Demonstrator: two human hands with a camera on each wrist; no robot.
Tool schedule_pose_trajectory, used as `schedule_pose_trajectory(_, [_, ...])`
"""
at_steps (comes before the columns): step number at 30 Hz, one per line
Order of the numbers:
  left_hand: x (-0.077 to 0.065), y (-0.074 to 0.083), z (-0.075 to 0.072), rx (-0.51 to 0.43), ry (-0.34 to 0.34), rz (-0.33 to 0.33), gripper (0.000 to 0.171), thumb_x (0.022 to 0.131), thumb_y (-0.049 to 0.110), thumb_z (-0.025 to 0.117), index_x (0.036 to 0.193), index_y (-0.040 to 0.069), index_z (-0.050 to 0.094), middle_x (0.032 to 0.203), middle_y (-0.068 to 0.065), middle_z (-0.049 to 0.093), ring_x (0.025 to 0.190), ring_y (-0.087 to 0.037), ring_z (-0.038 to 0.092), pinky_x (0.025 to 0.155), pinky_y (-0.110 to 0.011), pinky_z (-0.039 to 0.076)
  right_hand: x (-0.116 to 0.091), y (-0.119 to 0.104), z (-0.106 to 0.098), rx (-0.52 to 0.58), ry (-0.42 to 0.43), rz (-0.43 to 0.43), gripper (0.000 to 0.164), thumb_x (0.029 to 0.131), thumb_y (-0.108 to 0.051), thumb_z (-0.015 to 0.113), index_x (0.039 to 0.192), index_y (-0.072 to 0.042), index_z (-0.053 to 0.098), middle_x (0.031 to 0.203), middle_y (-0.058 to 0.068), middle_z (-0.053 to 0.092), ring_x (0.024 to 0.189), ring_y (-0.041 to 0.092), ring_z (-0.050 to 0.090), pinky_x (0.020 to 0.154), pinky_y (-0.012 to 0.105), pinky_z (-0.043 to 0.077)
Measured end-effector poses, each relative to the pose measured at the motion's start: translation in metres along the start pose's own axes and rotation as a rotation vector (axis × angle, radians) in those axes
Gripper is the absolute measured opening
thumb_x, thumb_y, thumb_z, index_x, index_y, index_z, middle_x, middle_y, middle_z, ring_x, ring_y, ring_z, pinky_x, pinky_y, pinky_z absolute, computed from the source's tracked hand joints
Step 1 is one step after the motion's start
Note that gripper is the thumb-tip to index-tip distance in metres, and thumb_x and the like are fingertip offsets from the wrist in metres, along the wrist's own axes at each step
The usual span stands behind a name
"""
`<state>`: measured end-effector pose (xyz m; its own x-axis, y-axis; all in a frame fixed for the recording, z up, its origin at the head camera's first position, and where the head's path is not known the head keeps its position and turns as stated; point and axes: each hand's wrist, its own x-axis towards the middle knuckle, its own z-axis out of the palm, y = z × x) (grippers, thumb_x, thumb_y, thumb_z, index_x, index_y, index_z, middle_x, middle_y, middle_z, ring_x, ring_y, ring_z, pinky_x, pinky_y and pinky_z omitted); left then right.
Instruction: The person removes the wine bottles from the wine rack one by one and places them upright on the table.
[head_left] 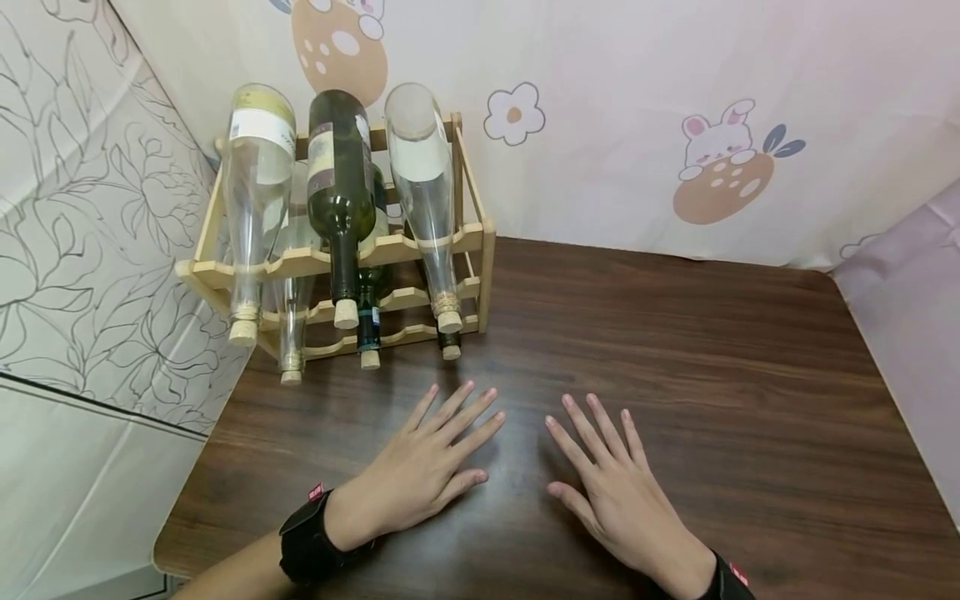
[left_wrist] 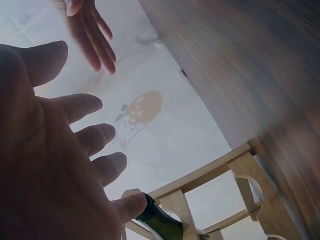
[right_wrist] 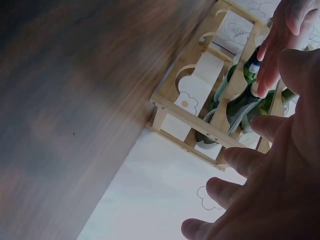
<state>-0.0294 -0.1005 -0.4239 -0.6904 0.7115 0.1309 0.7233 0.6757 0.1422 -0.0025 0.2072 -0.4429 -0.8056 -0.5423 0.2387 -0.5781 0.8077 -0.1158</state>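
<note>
My left hand [head_left: 420,467] is held palm down over the table with its fingers spread, holding nothing. To its right, my right hand [head_left: 622,492] has its fingers straight and apart, also holding nothing. A wooden wine rack [head_left: 390,250] stands just beyond the left hand's fingertips. Across its top tier lie a clear bottle [head_left: 258,175], a dark green wine bottle [head_left: 341,167] and another clear bottle [head_left: 422,175], their corked necks toward me. Lower down show a clear bottle [head_left: 291,333], a green bottle [head_left: 369,321] and a dark neck with a cork [head_left: 450,352], partly hidden.
The dark brown wooden table [head_left: 712,350] runs to the right of the rack and under both hands. Behind it hangs a pale printed cloth [head_left: 600,192] with rabbits and flowers. A flower-line sheet [head_left: 97,208] closes the left side. Black bands wrap both wrists.
</note>
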Motion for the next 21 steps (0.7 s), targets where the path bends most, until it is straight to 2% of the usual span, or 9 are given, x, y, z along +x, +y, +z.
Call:
schedule_pose_trajectory(5, [-0.0044, 0.0007, 0.0005, -0.013, 0.004, -0.023, 0.066, 0.111, 0.053, 0.043, 0.168, 0.023, 0.029, 0.179, -0.001, 0.015, 0.166, -0.029, 0.017, 0.130, -0.062, 0.020, -0.0028, -0.0029, -0.0003, -0.003, 0.005, -0.003, 0.070, 0.110, -0.060, 0.036, 0.167, -0.019, 0.033, 0.178, 0.011, 0.019, 0.166, 0.036, 0.010, 0.133, 0.050, -0.014])
schedule_pose_trajectory(12, [-0.0093, 0.0022, 0.0009, -0.037, -0.042, -0.026, 0.066, 0.112, 0.055, 0.036, 0.170, 0.025, 0.022, 0.180, 0.002, 0.008, 0.167, -0.023, 0.007, 0.131, -0.061, 0.018, -0.0022, -0.0064, -0.0004, 0.000, 0.039, -0.015, 0.071, 0.110, -0.062, 0.030, 0.167, -0.019, 0.032, 0.178, 0.011, 0.020, 0.166, 0.036, 0.012, 0.134, 0.051, -0.010])
schedule_pose_trajectory(16, [-0.0092, 0.0020, 0.0004, -0.028, -0.040, -0.024, 0.067, 0.112, 0.055, 0.036, 0.170, 0.025, 0.021, 0.180, 0.002, 0.009, 0.167, -0.023, 0.008, 0.131, -0.060, 0.017, -0.0013, -0.0068, -0.0004, 0.002, 0.050, -0.020, 0.072, 0.110, -0.062, 0.029, 0.167, -0.018, 0.032, 0.176, 0.012, 0.024, 0.166, 0.036, 0.012, 0.133, 0.047, -0.013])
schedule_pose_trajectory(21, [-0.0094, 0.0013, 0.0016, -0.035, -0.011, -0.003, 0.067, 0.111, 0.056, 0.038, 0.169, 0.025, 0.025, 0.179, 0.000, 0.014, 0.167, -0.028, 0.012, 0.130, -0.061, 0.020, -0.0003, -0.0066, 0.0001, 0.003, 0.050, -0.025, 0.071, 0.110, -0.062, 0.031, 0.167, -0.018, 0.034, 0.178, 0.010, 0.021, 0.166, 0.036, 0.012, 0.133, 0.045, -0.015])
